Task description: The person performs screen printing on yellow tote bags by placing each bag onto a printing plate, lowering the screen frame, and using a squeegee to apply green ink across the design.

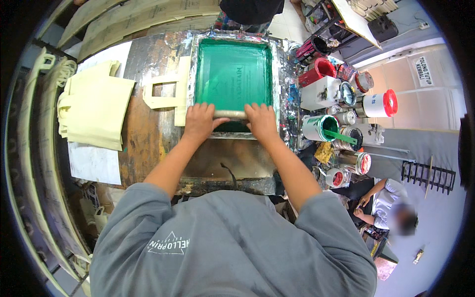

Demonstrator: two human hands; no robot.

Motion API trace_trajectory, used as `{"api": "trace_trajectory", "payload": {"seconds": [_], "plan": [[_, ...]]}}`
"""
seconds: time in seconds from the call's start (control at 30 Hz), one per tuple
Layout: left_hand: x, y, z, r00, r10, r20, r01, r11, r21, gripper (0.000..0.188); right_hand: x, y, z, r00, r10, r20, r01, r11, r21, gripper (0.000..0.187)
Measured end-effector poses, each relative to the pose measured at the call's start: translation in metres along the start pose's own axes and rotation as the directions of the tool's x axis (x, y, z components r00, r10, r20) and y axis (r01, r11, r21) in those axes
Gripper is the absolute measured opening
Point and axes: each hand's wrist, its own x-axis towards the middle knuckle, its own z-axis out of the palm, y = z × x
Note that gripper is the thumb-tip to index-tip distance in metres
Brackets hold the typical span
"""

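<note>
A screen printing frame (274, 81) lies on the worktable in front of me, its mesh (222, 69) covered in green ink with faint lettering showing through. Across the near end of the mesh runs a squeegee (230, 114) with a pale wooden handle. My left hand (200, 120) is closed on the squeegee's left end, thumb pointing inward along it. At the right end, my right hand (261, 121) grips the same handle. A cream fabric bag (182, 94) lies partly under the frame, its handle loop sticking out to the left. The squeegee's blade is hidden.
Stacked cream bags (96, 104) rest on the table's left side. Paint tubs crowd the right, including a green-smeared bucket (314, 128) with a green stick and a red pot (324, 68). Racks (47, 148) stand far left. Another person (388, 198) sits lower right.
</note>
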Motion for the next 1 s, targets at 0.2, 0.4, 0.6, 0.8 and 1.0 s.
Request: {"api": "trace_trajectory", "payload": {"seconds": [0.2, 0.4, 0.6, 0.8, 1.0], "plan": [[-0.072, -0.002, -0.044, 0.982, -0.187, -0.026, 0.185, 0.979, -0.086, 0.079, -0.034, -0.022, -0.005, 0.996, 0.085, -0.014, -0.085, 0.996, -0.001, 0.052], [-0.119, -0.043, -0.012, 0.905, -0.391, 0.171, 0.413, 0.902, -0.123, 0.078, -0.067, -0.027, 0.015, 0.991, -0.014, -0.129, 0.011, 1.000, -0.022, 0.054], [-0.102, -0.049, -0.031, 0.811, -0.536, 0.234, 0.549, 0.559, -0.621, 0.074, -0.038, -0.033, -0.068, 0.961, -0.014, -0.277, 0.034, 0.997, 0.067, 0.043], [0.025, -0.009, -0.098, 0.772, -0.636, 0.023, 0.354, 0.399, -0.846, 0.091, 0.053, -0.002, -0.166, 0.842, -0.091, -0.532, 0.001, 0.986, -0.167, 0.048], [-0.044, -0.029, 0.025, 0.706, -0.695, -0.133, 0.702, 0.712, 0.009, 0.096, 0.108, 0.011, -0.208, 0.779, -0.118, -0.616, 0.085, 0.993, -0.084, 0.049]]}}
